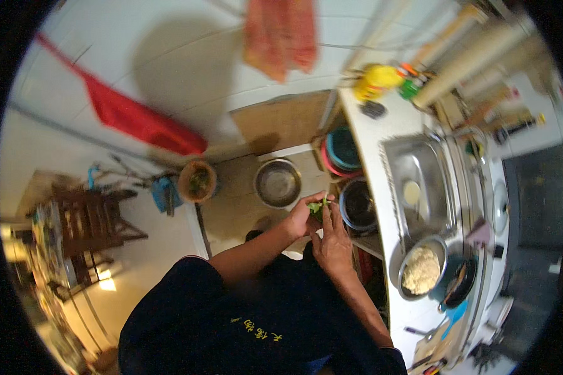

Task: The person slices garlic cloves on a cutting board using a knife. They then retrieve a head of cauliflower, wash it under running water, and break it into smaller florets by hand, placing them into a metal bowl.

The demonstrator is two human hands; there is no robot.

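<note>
My left hand (302, 217) is closed around a small bunch of leafy greens (315, 209) in front of my body. My right hand (332, 240) meets it from the right, its fingers on the stems and partly covering them. Beyond my hands, a round stainless steel bowl (277, 183) sits on the floor. To its left stands a bucket (184, 185) with green scraps (199, 182) inside.
The white counter (367, 140) runs along my right, with a steel sink (420, 178) and a metal bowl of pale crumbly food (421, 272). Beside that is a dark pan (462, 281). Under the counter are basins (342, 150) and a dark pot (356, 204). Wooden chairs (89, 225) stand left.
</note>
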